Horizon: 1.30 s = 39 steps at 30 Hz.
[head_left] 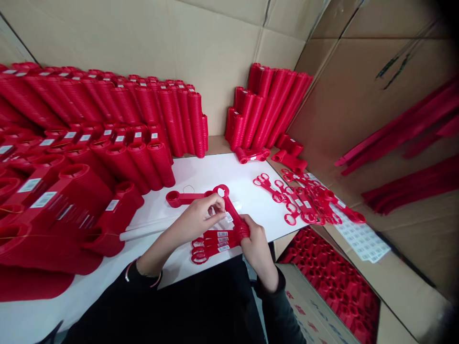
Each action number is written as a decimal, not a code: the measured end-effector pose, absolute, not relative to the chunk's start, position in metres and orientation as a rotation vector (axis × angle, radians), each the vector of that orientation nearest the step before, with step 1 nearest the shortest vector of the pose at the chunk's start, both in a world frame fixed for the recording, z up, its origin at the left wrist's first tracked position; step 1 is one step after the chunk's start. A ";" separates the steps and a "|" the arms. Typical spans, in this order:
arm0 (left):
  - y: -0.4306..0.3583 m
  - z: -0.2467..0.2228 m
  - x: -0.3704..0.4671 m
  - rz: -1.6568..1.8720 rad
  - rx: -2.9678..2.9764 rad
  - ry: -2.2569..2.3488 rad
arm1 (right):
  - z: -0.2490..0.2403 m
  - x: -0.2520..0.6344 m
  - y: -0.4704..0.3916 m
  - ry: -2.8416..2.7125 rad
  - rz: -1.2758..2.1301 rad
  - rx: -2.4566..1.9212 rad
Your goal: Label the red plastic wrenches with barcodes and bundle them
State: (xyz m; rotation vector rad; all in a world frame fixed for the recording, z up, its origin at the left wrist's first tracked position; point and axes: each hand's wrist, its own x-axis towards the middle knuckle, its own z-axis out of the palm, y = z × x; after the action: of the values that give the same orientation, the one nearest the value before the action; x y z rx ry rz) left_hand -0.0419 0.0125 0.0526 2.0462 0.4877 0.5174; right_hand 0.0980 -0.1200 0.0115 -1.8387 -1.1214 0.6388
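Observation:
My left hand (202, 215) pinches a small white barcode label (228, 217) between thumb and fingertips, just beside a red piece (234, 206) with ringed ends. Wrapped round the lower ends of a fan of these red pieces is my right hand (255, 242). Several fanned pieces (211, 247) point left from it and bear barcode labels; the uppermost piece points up and away. Behind my left hand, a short red stack (186, 198) lies on the white table surface (201, 169).
Tall red stacks (125, 102) fill the left and back; more stacks (268, 107) stand at back right. Loose red pieces (301, 203) lie right of the hands, beside label sheets (362, 236). Below right is a carton of red pieces (333, 277). Cardboard walls (143, 38) rise behind.

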 end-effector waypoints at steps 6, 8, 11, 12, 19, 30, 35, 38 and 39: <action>0.011 0.050 -0.043 0.595 2.041 0.498 | 0.019 0.088 -0.113 -1.154 0.636 -1.831; 0.012 0.050 -0.044 0.587 2.053 0.506 | 0.019 0.087 -0.112 -1.160 0.639 -1.827; 0.012 0.051 -0.045 0.590 2.074 0.524 | 0.019 0.087 -0.111 -1.168 0.644 -1.827; 0.012 0.052 -0.045 0.592 2.078 0.525 | 0.020 0.087 -0.111 -1.172 0.646 -1.824; 0.014 0.048 -0.047 0.598 2.078 0.516 | 0.021 0.086 -0.111 -1.199 0.631 -1.837; 0.015 0.045 -0.045 0.632 2.160 0.530 | 0.019 0.085 -0.112 -1.219 0.615 -1.833; 0.014 0.044 -0.044 0.661 2.240 0.520 | 0.018 0.084 -0.112 -1.224 0.618 -1.829; 0.013 0.043 -0.044 0.667 2.251 0.510 | 0.018 0.084 -0.112 -1.220 0.613 -1.832; 0.013 0.043 -0.043 0.670 2.252 0.509 | 0.017 0.085 -0.111 -1.216 0.615 -1.832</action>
State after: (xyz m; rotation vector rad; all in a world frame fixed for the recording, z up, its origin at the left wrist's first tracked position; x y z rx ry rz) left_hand -0.0435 0.0134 0.0426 2.2522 0.5086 0.6699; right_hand 0.0845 -0.1114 0.0175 -1.8323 -1.2165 0.6151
